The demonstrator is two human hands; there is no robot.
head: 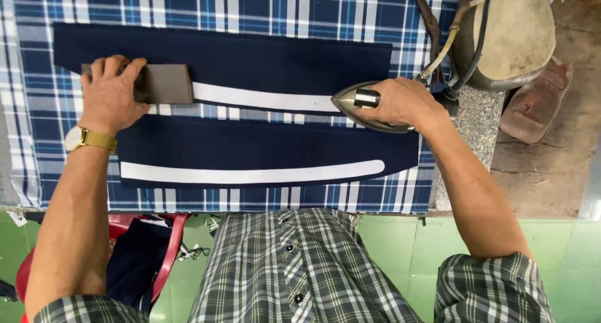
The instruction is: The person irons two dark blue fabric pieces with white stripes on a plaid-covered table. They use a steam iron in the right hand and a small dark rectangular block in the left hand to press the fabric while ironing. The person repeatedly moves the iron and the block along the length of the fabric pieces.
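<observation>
— Where does the iron (366,107) sit?

— On the right end of the upper navy fabric piece (250,63), its tip on the end of that piece's white strip (263,99). The right hand (400,102) has its fingers curled tight round the iron's handle.

— And the left hand (111,92)?

— At the left end of the same navy piece, fingers closed over a brown block (166,84) and pressing it flat on the cloth. The block covers the strip's left end. A gold wristwatch (84,138) sits on that wrist.

— What lies nearer the person than that piece?

— A second navy piece (269,149) with its own white strip (250,173), both on the blue plaid cover (250,7). Beyond the iron, to the right of the upper piece, a worn iron rest (510,35) stands with the cord (441,51) running to it.
</observation>
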